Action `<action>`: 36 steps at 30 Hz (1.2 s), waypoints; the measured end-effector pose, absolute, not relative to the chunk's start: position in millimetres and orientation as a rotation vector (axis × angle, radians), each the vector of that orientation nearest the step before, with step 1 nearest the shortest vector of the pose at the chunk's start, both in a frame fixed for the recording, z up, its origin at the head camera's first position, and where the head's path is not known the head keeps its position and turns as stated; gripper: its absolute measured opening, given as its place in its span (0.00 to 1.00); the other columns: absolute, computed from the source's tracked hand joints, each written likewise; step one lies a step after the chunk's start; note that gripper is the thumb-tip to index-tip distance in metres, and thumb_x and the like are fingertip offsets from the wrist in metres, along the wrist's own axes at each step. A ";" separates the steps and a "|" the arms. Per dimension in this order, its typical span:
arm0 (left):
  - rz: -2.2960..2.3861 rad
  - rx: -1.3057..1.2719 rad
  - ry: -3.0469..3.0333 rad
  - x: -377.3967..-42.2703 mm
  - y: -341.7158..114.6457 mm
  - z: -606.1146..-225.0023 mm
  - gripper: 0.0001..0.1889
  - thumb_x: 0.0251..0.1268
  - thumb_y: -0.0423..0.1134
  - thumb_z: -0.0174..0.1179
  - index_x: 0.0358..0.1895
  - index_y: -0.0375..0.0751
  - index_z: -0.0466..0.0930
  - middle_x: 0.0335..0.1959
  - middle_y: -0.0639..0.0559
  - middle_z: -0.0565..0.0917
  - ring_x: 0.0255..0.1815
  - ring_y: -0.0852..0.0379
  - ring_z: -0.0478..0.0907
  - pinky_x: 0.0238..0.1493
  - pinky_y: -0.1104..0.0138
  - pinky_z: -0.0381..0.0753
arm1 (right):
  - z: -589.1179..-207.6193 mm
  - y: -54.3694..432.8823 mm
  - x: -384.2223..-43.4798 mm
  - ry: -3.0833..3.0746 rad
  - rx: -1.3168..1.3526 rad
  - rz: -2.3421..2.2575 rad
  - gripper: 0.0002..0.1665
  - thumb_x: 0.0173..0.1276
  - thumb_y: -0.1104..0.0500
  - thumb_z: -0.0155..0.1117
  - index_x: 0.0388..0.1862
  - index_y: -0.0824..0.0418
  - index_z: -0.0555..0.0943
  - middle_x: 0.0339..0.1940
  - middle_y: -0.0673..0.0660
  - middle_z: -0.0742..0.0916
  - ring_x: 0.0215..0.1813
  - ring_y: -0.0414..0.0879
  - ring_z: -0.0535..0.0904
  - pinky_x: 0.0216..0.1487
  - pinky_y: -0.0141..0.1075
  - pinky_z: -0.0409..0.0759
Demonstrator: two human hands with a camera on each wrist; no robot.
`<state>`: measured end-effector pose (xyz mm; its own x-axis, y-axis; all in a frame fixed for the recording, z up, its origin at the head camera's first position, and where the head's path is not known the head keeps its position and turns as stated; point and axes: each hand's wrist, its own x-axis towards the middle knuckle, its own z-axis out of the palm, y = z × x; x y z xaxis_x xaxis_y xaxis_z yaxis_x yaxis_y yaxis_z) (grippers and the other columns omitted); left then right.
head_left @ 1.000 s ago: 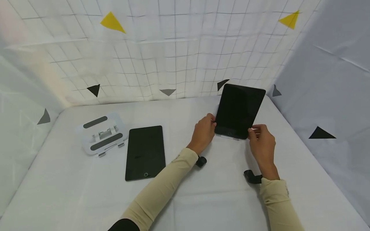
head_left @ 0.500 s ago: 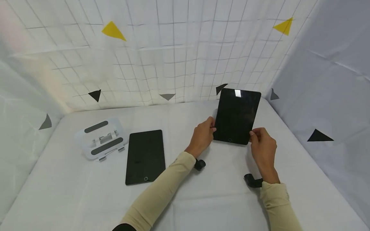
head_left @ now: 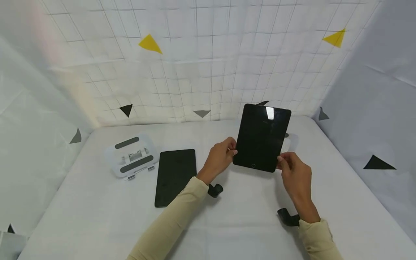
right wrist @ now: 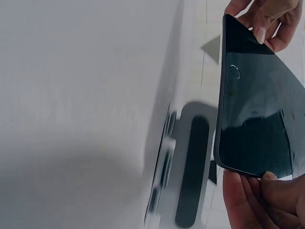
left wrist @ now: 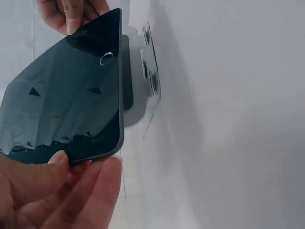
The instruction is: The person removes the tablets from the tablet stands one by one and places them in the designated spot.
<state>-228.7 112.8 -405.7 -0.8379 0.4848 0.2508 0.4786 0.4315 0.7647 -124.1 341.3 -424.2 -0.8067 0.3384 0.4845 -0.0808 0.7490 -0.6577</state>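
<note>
Both hands hold a dark tablet [head_left: 261, 137] upright and tilted back, its black screen and round home button facing the person. My left hand [head_left: 219, 159] pinches its lower left edge, thumb on the screen side in the left wrist view. At the lower right edge, my right hand [head_left: 295, 177] pinches it between thumb and fingers. Behind the tablet stands a white tablet stand [head_left: 293, 141], mostly hidden in the head view. Its dark grey pad [right wrist: 193, 171] and bottom clips show in the right wrist view, with a gap between pad and tablet.
A second dark tablet [head_left: 175, 173] lies flat on the white table [head_left: 240, 224], partly behind the left forearm. Left of it lies another white stand [head_left: 113, 155] with two grey pads. White sheets with a grid [head_left: 221, 47] and coloured triangles rise around the table.
Both hands have lifted the tablet off the stand and brought it left and nearer the person. Part of the stand now shows to its right. The head view has shifted slightly.
</note>
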 end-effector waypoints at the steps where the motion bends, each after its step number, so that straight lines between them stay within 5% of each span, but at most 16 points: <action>1: 1.418 0.895 2.644 -227.2 107.4 -406.0 0.03 0.79 0.33 0.60 0.48 0.43 0.76 0.40 0.52 0.83 0.29 0.62 0.79 0.29 0.69 0.74 | -424.6 337.7 -123.3 -2.345 -0.177 0.921 0.09 0.79 0.64 0.64 0.49 0.70 0.83 0.36 0.64 0.89 0.35 0.57 0.89 0.30 0.18 0.71; 23: 1.396 0.762 2.612 -191.2 14.5 -419.6 0.05 0.78 0.31 0.60 0.50 0.42 0.75 0.43 0.51 0.83 0.30 0.59 0.83 0.34 0.65 0.80 | -438.0 279.9 -119.7 -2.435 0.080 1.079 0.05 0.71 0.71 0.70 0.43 0.66 0.86 0.32 0.56 0.90 0.31 0.46 0.88 0.35 0.20 0.78; 36: 1.310 0.720 2.535 -181.4 -6.8 -429.1 0.03 0.78 0.30 0.59 0.47 0.37 0.76 0.34 0.53 0.83 0.28 0.57 0.82 0.36 0.64 0.80 | -438.1 270.6 -118.7 -2.655 0.063 1.149 0.03 0.74 0.65 0.70 0.42 0.66 0.85 0.28 0.52 0.88 0.29 0.44 0.86 0.31 0.35 0.80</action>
